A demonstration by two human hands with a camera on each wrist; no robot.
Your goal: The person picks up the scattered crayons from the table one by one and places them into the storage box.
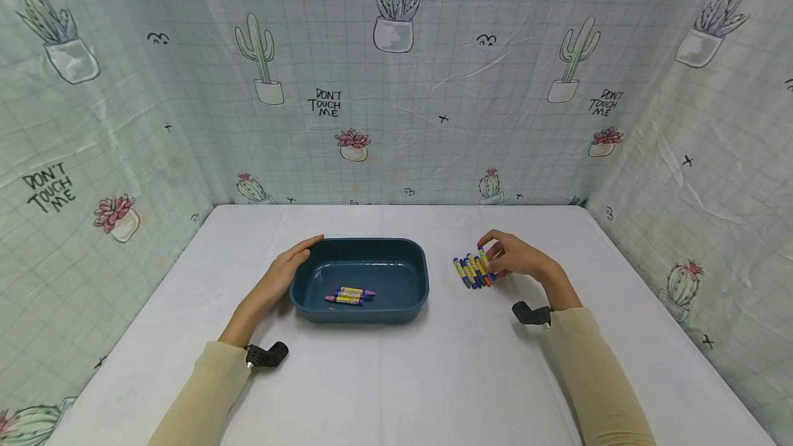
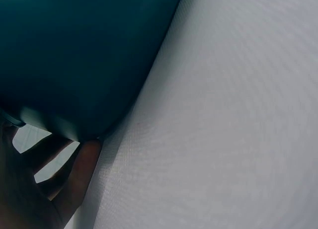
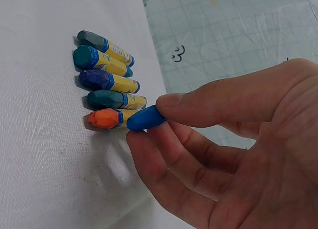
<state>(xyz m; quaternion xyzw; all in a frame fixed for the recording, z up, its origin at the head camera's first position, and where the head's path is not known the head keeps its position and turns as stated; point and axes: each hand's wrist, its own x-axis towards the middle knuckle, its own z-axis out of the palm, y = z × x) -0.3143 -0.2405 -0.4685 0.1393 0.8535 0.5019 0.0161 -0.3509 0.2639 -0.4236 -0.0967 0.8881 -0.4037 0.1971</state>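
At the left side of a dark blue tray (image 1: 359, 315), my left hand (image 1: 285, 271) rests with its fingers along the outer wall; the left wrist view shows fingertips touching the tray (image 2: 84, 60). Two crayons lie in the tray, a pink-tipped crayon (image 1: 344, 300) and a purple-tipped crayon (image 1: 355, 292). My right hand (image 1: 517, 257) pinches a blue crayon (image 3: 146, 118) between thumb and fingers. Beside it, several crayons lie in a row on the table, among them an orange crayon (image 3: 104, 118), a dark blue crayon (image 3: 97, 80) and a green crayon (image 3: 105, 99).
A white cloth covers the table (image 1: 396, 377). Behind and at both sides hangs a curtain (image 1: 434, 88) printed with cacti. Black wrist cameras are worn on both wrists, one at the left wrist (image 1: 266, 355).
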